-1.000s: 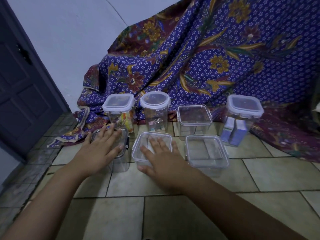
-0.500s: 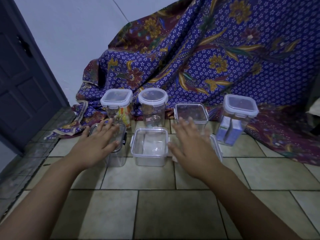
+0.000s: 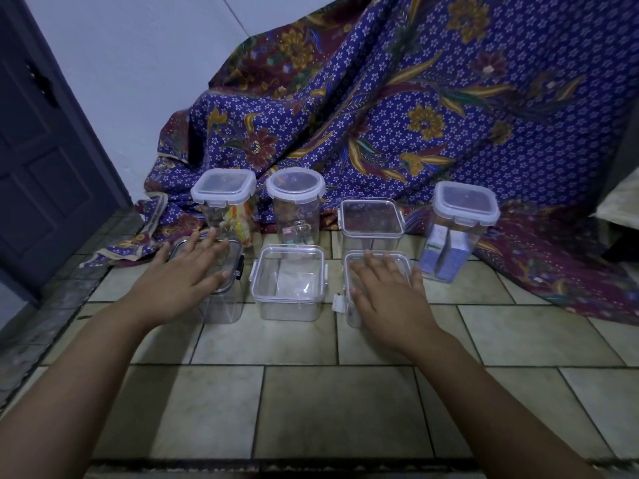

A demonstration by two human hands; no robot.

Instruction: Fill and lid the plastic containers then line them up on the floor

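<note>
Several clear lidded plastic containers stand in two rows on the tiled floor. My left hand [image 3: 193, 271] lies flat, fingers straight, on the lid of the front left container [image 3: 224, 305]. My right hand [image 3: 387, 292] presses flat on the lid of the front right container [image 3: 377, 259]. Between them sits the front middle container [image 3: 288, 283], untouched. Behind stand a square-lidded tall jar [image 3: 223, 198] with colourful contents, a round-lidded jar [image 3: 295, 202], a clear square container [image 3: 371, 219], and a tall jar [image 3: 460, 226] holding blue boxes.
A blue and maroon patterned cloth [image 3: 432, 108] drapes over something behind the containers and spills onto the floor at right. A dark door [image 3: 45, 150] stands at left. Beige floor tiles [image 3: 328, 409] stretch toward me.
My right hand left the front middle container's lid, swung right and came down flat on the front right container's lid. My left hand stayed on the front left lid.
</note>
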